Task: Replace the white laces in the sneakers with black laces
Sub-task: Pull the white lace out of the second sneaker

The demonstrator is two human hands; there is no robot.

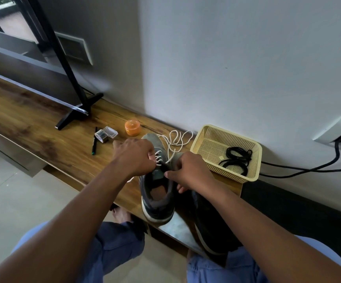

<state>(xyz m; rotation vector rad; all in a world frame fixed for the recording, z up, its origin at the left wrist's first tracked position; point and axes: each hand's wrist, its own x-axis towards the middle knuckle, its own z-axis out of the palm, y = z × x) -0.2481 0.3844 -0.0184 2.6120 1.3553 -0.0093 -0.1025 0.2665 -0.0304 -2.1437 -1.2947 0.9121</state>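
Hands meet at centre frame over the grey sneaker (pixel 157 180) on the desk (pixel 43 135): left hand (pixel 137 156) pinching the white lace (pixel 177 139) at the eyelets, right hand (pixel 188 170) gripping the tongue. Black laces (pixel 237 160) wait in the yellow basket (pixel 255 160) at right. A sharp tug could drag the shoe off the edge (its heel already overhangs).

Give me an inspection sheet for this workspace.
Surface: long wooden shelf against a white wall.
Job's things: grey sneaker with white lace partly pulled out; second dark sneaker beside it; coiled black laces in a yellow plastic basket.
Clutter: orange round container, clear plastic box, black pen.
Grippers: left hand pinches lace; right hand grips the tongue.
Cables: black cables from wall socket.
Surroundings: black TV stand.
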